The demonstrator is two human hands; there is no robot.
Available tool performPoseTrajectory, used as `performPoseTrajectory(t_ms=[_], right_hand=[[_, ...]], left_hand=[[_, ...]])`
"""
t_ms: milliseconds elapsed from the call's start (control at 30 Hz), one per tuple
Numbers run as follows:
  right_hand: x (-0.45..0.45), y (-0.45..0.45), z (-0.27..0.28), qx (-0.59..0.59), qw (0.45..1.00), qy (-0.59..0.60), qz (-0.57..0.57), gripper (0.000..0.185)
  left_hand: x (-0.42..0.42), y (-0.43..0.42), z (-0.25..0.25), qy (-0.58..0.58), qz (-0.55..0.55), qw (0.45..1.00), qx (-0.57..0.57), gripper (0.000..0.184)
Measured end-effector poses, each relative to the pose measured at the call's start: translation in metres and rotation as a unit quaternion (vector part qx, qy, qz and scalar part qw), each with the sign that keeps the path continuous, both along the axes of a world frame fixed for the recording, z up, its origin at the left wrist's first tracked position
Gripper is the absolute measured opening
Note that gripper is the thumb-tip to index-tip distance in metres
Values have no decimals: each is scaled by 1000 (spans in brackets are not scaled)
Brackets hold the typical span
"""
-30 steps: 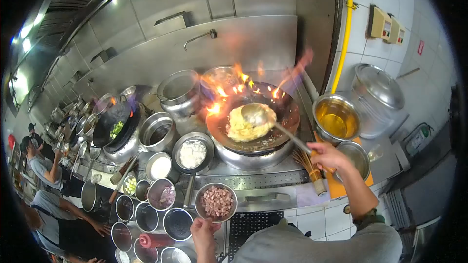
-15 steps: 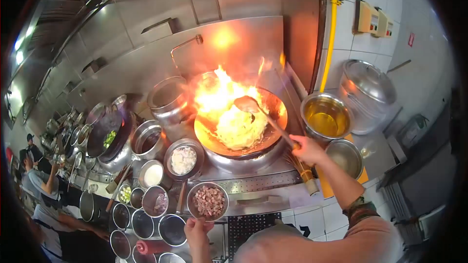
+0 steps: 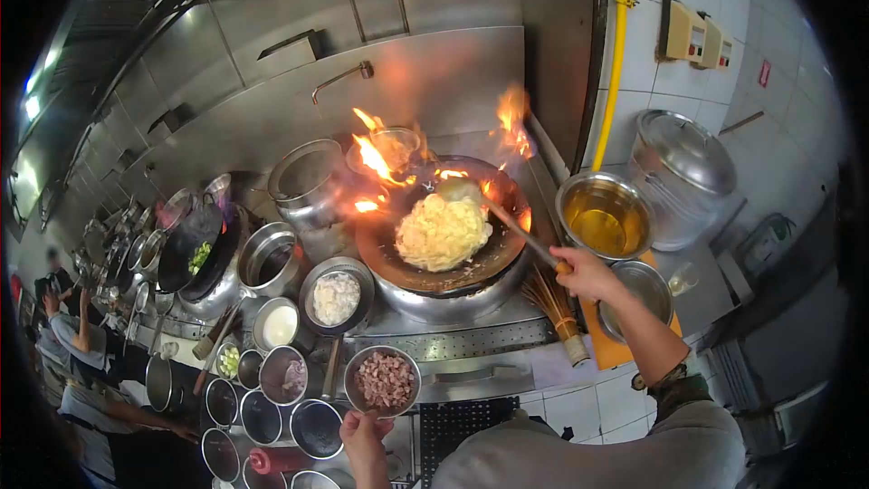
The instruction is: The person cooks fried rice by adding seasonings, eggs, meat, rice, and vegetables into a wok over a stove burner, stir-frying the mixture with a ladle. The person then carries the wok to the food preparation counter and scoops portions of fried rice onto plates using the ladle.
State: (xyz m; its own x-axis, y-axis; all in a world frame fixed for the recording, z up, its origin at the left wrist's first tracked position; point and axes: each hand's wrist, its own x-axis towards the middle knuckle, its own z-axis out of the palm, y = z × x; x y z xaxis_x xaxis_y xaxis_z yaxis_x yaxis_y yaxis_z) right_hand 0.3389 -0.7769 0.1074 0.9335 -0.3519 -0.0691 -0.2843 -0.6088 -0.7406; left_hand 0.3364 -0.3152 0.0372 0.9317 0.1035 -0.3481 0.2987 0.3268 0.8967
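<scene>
From the right hand (image 3: 584, 273) on the ladle (image 3: 523, 234), flames (image 3: 513, 118) block the way ahead, above the far side of the wok (image 3: 389, 263); an oil pot (image 3: 568, 217) stands just beyond, a bamboo brush (image 3: 563, 326) nearer and left. Between the two hands, a passage runs over the perforated ledge (image 3: 462, 347). Metal cups (image 3: 262, 423) crowd the left of the left hand (image 3: 364, 435); its meat bowl (image 3: 414, 389) fills the space ahead

Smooth steel backsplash (image 3: 453, 81) is shining softly, metal wok (image 3: 385, 258) is looking matt, metal ladle (image 3: 518, 228) is ending in wood, glossy wall tiles (image 3: 638, 41) are gleaming
</scene>
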Motion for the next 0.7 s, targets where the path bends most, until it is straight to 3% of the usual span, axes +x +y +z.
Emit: performPoseTrajectory(t_ms=[33,100,167,200,333,400,433,533,633,700], right_hand=[[-4,10,10,100,994,42,10,57],[-6,18,23,123,990,67,8,58],[-9,13,11,76,996,40,-21,58],[-4,-5,-16,-144,984,-100,33,58],[1,-2,-15,-186,971,-149,-2,58],[-4,24,10,88,993,70,-34,60],[-8,29,11,87,993,70,-36,60],[-18,43,14,231,971,52,1,64],[-34,34,38,269,958,96,2,64],[-21,28,25,247,962,112,2,64]], left_hand=[[1,2,-2,4,1,1000,6,12],[0,2,-1,0,6,1000,2,12],[-3,5,-3,3,11,1000,0,11],[-4,10,-7,6,7,1000,8,11],[-3,9,4,27,9,999,44,12],[-1,8,2,25,9,999,35,11],[0,9,1,22,12,999,28,11],[-1,8,11,31,11,999,31,11],[0,12,-3,19,49,998,26,15],[2,8,10,34,44,998,40,15]])
